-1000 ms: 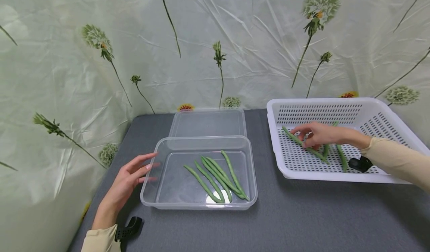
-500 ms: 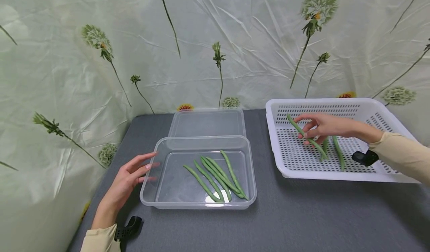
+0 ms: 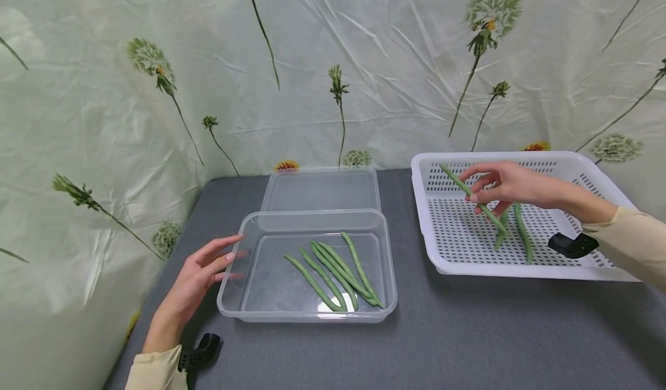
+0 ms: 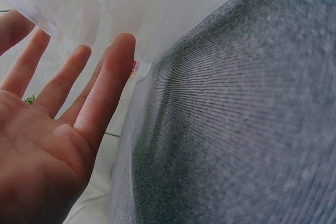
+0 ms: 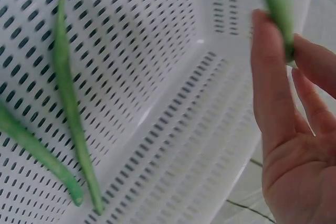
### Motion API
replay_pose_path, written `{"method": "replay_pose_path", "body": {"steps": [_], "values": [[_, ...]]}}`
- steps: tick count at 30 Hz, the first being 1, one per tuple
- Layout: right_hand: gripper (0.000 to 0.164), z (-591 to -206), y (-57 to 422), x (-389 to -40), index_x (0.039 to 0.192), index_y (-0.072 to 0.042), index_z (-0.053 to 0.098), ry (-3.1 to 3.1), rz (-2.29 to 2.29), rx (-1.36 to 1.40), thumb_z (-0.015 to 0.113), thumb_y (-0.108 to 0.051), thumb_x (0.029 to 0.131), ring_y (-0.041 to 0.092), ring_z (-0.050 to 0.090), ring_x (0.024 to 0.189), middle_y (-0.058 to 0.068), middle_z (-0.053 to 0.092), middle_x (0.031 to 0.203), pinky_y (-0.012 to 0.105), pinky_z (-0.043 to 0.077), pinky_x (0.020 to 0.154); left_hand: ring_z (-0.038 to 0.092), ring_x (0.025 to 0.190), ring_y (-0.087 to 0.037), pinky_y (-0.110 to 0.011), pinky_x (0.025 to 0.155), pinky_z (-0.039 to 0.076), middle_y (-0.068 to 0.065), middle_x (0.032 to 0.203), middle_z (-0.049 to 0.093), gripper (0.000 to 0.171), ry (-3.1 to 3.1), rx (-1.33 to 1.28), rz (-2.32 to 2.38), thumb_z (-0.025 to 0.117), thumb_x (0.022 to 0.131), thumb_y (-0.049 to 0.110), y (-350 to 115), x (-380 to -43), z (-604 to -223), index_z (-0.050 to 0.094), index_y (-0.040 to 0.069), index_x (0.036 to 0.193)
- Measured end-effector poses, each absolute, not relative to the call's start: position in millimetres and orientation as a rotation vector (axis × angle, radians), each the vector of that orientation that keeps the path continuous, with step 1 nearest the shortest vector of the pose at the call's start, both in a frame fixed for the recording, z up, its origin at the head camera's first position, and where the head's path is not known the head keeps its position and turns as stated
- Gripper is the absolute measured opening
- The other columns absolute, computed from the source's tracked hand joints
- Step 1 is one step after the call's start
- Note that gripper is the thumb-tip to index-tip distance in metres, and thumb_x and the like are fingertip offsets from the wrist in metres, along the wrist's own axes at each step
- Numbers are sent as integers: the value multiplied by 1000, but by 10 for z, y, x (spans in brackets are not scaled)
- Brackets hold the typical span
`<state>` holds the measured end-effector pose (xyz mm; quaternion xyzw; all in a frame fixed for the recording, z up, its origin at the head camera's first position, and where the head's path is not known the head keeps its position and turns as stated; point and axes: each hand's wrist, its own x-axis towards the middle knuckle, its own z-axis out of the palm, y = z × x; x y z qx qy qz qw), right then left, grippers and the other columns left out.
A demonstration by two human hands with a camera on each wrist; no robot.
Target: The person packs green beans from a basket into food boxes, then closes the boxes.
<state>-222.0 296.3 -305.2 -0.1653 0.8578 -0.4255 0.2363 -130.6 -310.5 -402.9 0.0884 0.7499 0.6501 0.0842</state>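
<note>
Right hand (image 3: 512, 185) pinches one green bean (image 3: 454, 178), white basket (image 3: 450, 231) beneath it; left hand (image 3: 195, 271) spread loosely, clear box (image 3: 270, 277) just beside it, contact hard to confirm.

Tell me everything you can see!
Backdrop: one, pale with printed flowers, back
Table: one, grey, in front
Basket: one, white, right
Box: one, clear, middle
Lid: one, clear, behind the box
Beans in the box: five, green, inside
Beans in the basket: two, green, inside
Held bean: one, green, over the basket's bottom
Wrist gadgets: two, black, one per wrist
Sleeves: two, cream, one per arm
Left hand: one, bare, beside the box
Right hand: one, bare, pinching the held bean
</note>
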Motion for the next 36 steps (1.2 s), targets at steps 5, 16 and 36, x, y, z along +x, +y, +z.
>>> {"method": "replay_pose_path", "body": {"steps": [5,16,36], "values": [[50,-2984,2904,-2111,138,-2,46,2455,-1178,-504,68,-11,94,27,68,79,22,64,104,44,60,63,59,119,-15,-43,83,57,-7,145,47,42,2237,265,1939,53,103,14,-3111,-1311,-4031,48,4,143],[47,-2833,2625,-1817,141,-7,47,2586,-1274,-472,64,-11,97,28,70,85,21,63,115,43,60,65,58,119,-15,-42,84,58,-10,147,43,43,2263,234,1908,55,103,19,-3119,-1300,-4020,48,5,144],[47,-3043,1848,-1302,133,-9,55,2668,-1696,-603,72,-3,90,24,70,74,15,65,106,37,58,53,59,119,-16,-45,82,58,-14,147,43,45,2246,239,1950,57,101,16,-3101,-1317,-4039,47,0,142]]}}
